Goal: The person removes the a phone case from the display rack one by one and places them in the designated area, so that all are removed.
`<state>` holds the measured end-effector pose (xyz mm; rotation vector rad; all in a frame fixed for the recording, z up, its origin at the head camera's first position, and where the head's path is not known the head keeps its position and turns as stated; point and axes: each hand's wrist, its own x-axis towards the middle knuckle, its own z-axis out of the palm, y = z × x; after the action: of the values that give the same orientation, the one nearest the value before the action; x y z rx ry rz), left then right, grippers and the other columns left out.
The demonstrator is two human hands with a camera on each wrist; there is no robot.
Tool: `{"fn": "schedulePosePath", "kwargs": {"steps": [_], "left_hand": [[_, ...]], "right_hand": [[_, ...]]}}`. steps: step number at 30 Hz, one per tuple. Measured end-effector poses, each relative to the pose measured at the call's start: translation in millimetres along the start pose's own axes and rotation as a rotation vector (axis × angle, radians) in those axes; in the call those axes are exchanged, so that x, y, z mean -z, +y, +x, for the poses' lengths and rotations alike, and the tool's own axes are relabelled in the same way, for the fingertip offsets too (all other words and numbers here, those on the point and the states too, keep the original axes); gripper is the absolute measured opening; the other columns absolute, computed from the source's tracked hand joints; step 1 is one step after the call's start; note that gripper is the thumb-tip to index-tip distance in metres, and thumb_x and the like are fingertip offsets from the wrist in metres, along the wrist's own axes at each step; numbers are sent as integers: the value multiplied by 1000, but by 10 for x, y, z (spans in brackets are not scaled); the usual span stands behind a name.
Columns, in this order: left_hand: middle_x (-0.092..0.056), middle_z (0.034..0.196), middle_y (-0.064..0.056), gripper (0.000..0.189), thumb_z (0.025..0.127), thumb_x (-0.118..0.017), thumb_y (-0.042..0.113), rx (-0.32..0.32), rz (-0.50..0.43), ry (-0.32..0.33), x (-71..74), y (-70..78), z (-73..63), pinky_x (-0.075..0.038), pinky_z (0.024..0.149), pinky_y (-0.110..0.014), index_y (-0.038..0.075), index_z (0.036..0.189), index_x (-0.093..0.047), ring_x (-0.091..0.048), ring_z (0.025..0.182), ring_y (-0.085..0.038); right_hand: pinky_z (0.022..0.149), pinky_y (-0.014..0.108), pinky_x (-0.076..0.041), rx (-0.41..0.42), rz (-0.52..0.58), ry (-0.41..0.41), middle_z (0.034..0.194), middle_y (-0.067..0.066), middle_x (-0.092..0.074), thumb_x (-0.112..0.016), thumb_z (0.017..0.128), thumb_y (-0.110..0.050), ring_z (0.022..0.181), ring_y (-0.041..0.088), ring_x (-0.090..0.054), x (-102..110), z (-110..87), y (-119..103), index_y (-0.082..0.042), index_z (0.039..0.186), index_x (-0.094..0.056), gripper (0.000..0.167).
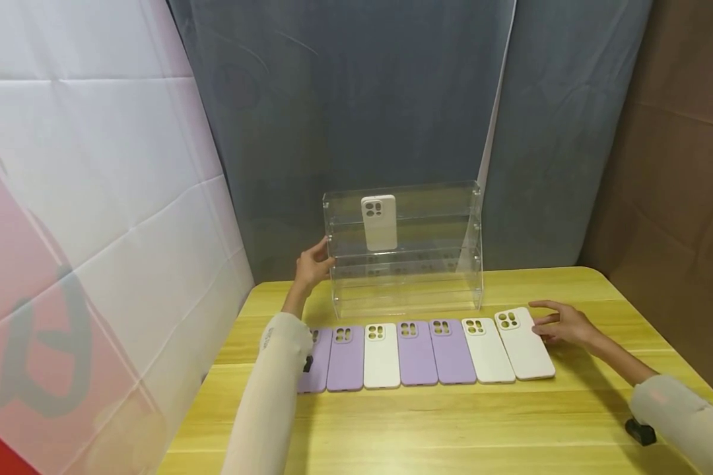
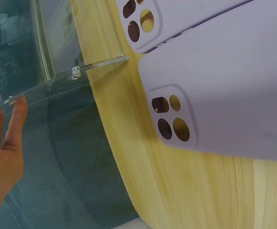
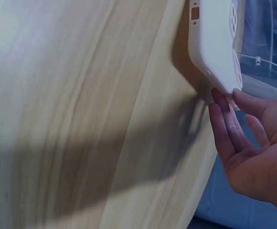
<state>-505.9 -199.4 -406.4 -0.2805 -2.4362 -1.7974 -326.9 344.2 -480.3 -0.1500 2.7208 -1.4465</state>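
Observation:
My left hand [image 1: 313, 265] grips the left side edge of a clear acrylic display stand [image 1: 407, 290]; in the left wrist view its fingertips [image 2: 18, 112] meet that edge. A white phone case [image 1: 381, 227] stands upright on an upper tier. At the right end of a row of cases, my right hand [image 1: 567, 324] pinches the edge of another white phone case [image 1: 527, 349]. The right wrist view shows the thumb on one face of this case [image 3: 215, 43] and fingers on the other. That case lies slightly askew against its neighbour.
Purple cases [image 1: 346, 363] and white cases [image 1: 382, 363] lie side by side on the wooden table [image 1: 428, 429], in front of the stand. My left sleeve partly hides the leftmost purple case [image 1: 316, 379]. A grey-blue curtain [image 1: 392, 99] hangs behind.

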Motion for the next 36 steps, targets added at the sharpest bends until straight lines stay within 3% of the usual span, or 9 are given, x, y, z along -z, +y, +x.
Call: {"fn": "schedulePosePath", "kwargs": {"steps": [9,20,31,36], "left_hand": [[-54,150,-23,66,100,-64,2,-3,13,3,4,5,16,-64,90,-46,24,159,-43,-65,122,-40],[-53,151,-23,66,100,-65,3,8,23,3,16,-10,38,-66,85,-38,25,159,-43,-66,121,-38],[-50,153,-23,66,102,-63,4,6,37,6,87,7,4,-64,90,-43,26,160,-41,-63,126,-39],[-52,152,-23,65,102,-63,3,9,26,13,111,21,-13,-63,92,-44,24,160,-41,-64,124,-39]], "right_hand": [[67,36,-67,-14,8,1,117,35,-69,-75,95,-8,83,19,-76,-40,-35,40,16,145,-44,64],[60,33,-65,8,-33,57,103,25,-76,-81,91,-11,75,22,-77,-92,-69,104,14,136,-55,58],[60,32,-65,71,-87,104,103,23,-77,-82,90,-11,76,17,-77,-115,-27,26,12,134,-59,55],[60,36,-66,106,-67,88,105,26,-76,-79,92,-7,77,24,-78,-106,48,-61,12,134,-60,49]]}}
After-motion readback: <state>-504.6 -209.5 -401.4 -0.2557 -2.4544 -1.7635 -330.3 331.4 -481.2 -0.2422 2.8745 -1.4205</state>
